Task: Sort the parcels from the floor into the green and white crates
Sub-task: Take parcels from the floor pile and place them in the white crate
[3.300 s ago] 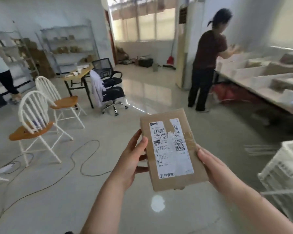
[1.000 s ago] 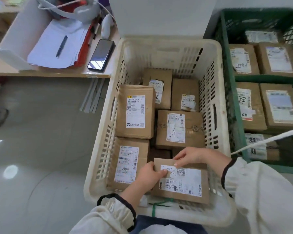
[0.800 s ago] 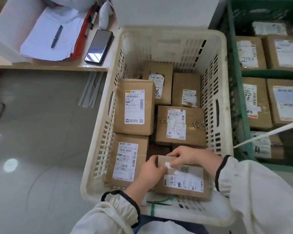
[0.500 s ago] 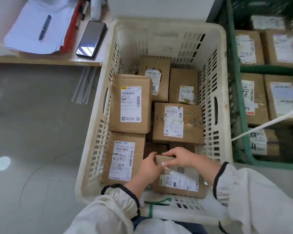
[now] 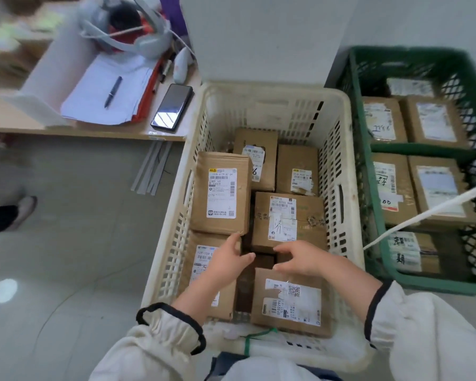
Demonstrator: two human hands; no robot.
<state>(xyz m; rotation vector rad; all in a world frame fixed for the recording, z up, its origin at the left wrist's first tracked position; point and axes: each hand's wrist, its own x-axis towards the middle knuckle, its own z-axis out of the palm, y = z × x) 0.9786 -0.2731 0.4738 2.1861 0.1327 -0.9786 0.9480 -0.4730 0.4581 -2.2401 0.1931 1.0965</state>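
A white slatted crate point(image 5: 344, 171) stands in front of me, holding several brown cardboard parcels with white labels. The parcel with the QR label point(image 5: 290, 302) lies flat in the crate's near right corner. My left hand point(image 5: 230, 258) hovers over the near left parcel with fingers spread, holding nothing. My right hand point(image 5: 300, 257) hovers just above the far edge of the QR-label parcel, fingers apart, not gripping it. To the right stands the green crate point(image 5: 368, 149), also holding several labelled parcels.
A low wooden desk point(image 5: 80, 130) at upper left carries papers with a pen point(image 5: 113, 92), a black phone point(image 5: 172, 107) and a headset. A white cord point(image 5: 429, 213) crosses the green crate. Another person's shoe point(image 5: 25, 209) is on the glossy floor at left.
Both hands set the QR-label parcel down in the white crate's near right corner and have let go, lifting up and away from it.
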